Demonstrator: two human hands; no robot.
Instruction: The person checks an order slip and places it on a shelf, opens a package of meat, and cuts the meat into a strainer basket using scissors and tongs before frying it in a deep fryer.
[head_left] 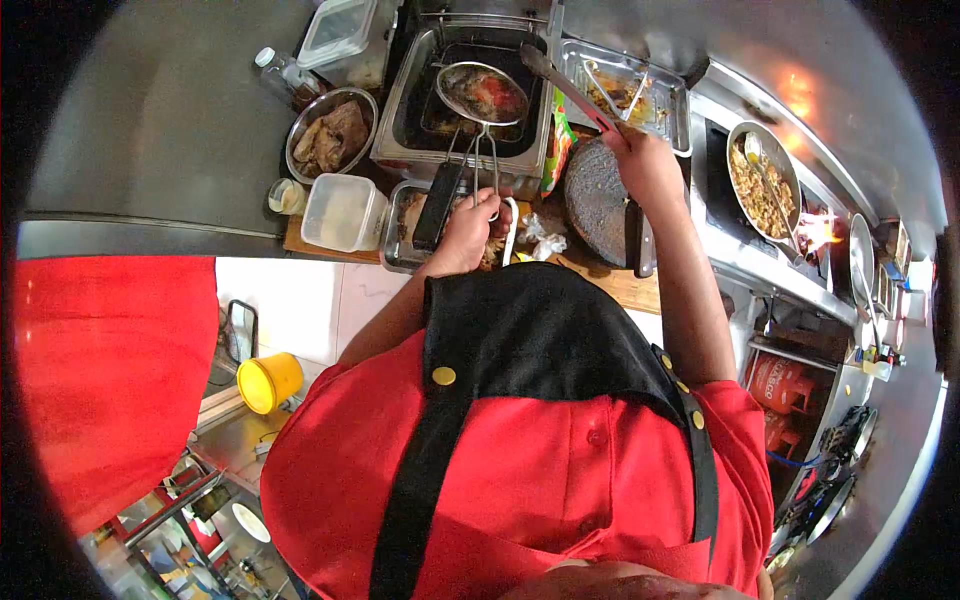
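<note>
My left hand (468,232) is closed around the wire handle of a round mesh strainer (461,109). The strainer is over the deep fryer (392,150), and something reddish shows in its bowl. Beside that hand rises a black handle (438,207), apparently of a fryer basket. My right hand (645,165) grips metal tongs (568,88), whose tips point up and left toward the fryer's right rim. Under my right forearm lies a dark round board (595,205) with a black-handled knife (645,250) at its edge. A metal tray (395,255) of food sits partly hidden by my left hand.
On the left stand a bowl of meat (345,95), a plastic tub (335,212) and a bottle (280,72). Behind the board is a metal tray with food remains (680,130). At right, a pan of food (735,150) sits near an open flame (820,232).
</note>
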